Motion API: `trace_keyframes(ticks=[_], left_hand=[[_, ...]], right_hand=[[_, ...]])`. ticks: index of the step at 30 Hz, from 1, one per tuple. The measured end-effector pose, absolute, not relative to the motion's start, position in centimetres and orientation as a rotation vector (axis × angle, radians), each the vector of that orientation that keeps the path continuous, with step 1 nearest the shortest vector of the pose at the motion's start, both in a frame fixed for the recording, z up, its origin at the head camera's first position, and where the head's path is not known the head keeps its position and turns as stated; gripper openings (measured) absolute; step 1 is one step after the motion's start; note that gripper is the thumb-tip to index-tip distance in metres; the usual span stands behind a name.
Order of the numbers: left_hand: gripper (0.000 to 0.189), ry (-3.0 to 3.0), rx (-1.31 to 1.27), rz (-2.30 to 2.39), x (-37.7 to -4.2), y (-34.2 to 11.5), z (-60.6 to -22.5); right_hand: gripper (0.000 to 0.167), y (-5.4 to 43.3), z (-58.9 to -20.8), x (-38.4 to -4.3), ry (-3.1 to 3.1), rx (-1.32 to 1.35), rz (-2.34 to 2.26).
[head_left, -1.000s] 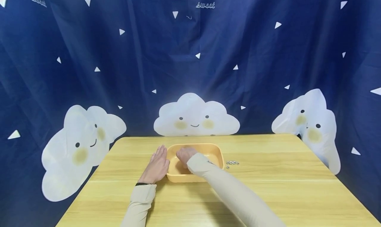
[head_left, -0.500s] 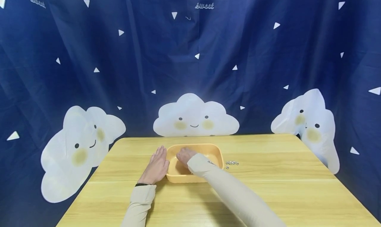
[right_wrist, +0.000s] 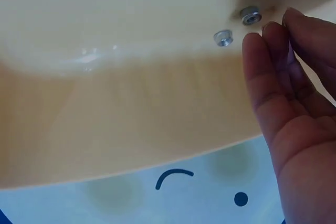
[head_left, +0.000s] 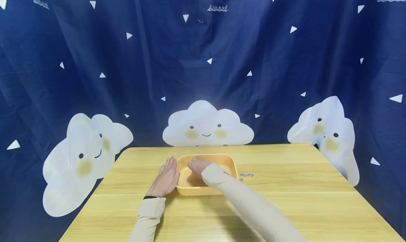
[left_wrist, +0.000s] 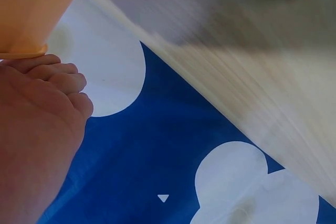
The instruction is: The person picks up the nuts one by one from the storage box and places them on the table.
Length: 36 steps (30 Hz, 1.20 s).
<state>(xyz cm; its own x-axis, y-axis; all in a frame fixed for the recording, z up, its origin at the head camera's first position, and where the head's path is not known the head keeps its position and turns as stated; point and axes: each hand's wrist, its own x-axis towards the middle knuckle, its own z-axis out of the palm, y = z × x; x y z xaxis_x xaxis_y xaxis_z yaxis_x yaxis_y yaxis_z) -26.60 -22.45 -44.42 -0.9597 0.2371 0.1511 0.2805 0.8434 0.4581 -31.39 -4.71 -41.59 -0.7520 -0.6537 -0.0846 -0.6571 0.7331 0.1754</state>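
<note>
A shallow light-orange plastic basin [head_left: 206, 191] stands on the table. My left hand [head_left: 165, 177] lies along its left side with fingers extended; in the left wrist view the fingertips touch the basin wall under the rim. Reaching inside the basin, my right hand [head_left: 199, 167] is near the left end. The right wrist view shows its fingers [right_wrist: 257, 61] slightly bent, thumb and fingertips close together, with nothing visible between them. Just beside those fingertips, two small metal nuts [right_wrist: 223, 38] lie on the basin floor. Part of the basin is hidden by the right sleeve [head_left: 215, 175].
Several more small metal nuts [head_left: 244, 174] lie on the wooden table [head_left: 301, 199] just right of the basin. Tiny dark pieces show inside the basin beside the right cuff, too small to make out. A blue curtain [head_left: 190, 59] with cloud prints hangs behind the table.
The view has tilted very slightly. My left hand stays against the basin, and my right hand remains inside it with only a slight shift of its fingers.
</note>
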Motion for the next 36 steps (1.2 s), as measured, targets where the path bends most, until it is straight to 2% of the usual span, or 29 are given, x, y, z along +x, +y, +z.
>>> trace_keyframes(ticks=[3, 6, 10, 13, 16, 20, 24, 29, 36], left_hand=[[0.060, -2.945, -0.415, -0.742, -26.6, -22.4, -44.4], [0.060, -2.960, -0.412, -0.730, -26.7, -22.5, -44.4], [0.060, -2.965, -0.407, -0.723, -26.6, -22.5, -44.6], [0.060, -2.967, -0.410, -0.726, -26.6, -22.6, -44.7], [0.060, -2.972, -0.421, -0.729, -26.6, -22.7, -44.7], [0.060, -2.976, -0.437, -0.740, -26.7, -22.8, -44.6], [0.060, -2.979, -0.443, -0.744, -26.9, -22.9, -44.6], [0.061, -2.992, -0.452, -0.749, -27.0, -23.2, -44.6], [0.062, -3.000, -0.449, -0.772, -27.0, -23.1, -44.5]], right_hand=[[0.020, -4.1, -41.2, -31.1, 2.905, -1.092, 0.344], [0.015, -3.5, -40.7, -30.8, 2.902, -1.149, 0.602], [0.018, -2.9, -40.1, -30.3, 2.902, -1.274, 0.899], [0.020, -2.4, -39.8, -30.1, 2.923, -1.295, 0.736], [0.021, -1.9, -39.4, -30.2, 2.910, -1.189, 0.399], [0.012, -1.3, -38.6, -30.3, 2.870, -1.036, 0.075], [0.006, -0.6, -38.0, -30.5, 2.841, -1.004, 0.099], [0.020, 0.2, -37.5, -30.8, 2.831, -0.973, 0.199], [0.019, 2.1, -36.6, -30.8, 2.836, -0.947, 0.221]])
